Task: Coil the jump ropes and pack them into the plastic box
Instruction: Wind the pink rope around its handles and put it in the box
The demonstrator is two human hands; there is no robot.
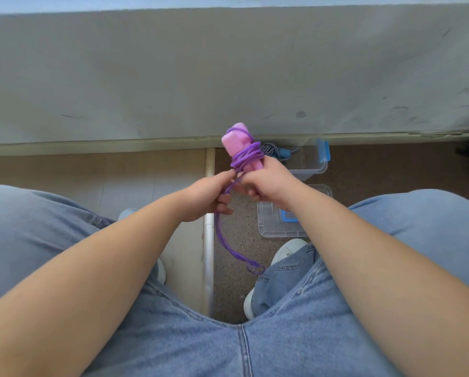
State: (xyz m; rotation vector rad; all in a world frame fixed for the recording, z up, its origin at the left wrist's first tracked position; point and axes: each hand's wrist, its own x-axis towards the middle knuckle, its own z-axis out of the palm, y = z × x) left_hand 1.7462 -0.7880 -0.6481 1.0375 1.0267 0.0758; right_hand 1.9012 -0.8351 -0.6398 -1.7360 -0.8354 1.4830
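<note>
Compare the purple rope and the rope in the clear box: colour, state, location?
The purple rope is solid purple; the boxed rope looks dark-and-white braided. The purple rope is half wound round pink handles, its tail dangling, gripped by the left hand and right hand; the boxed rope lies untouched in the clear box.

Both bare forearms reach forward over the knees in blue denim, the hands close together. The left hand (208, 195) is curled, fingertips pinched. The right hand (268, 183) is clenched in a fist, thumb side up.
</note>
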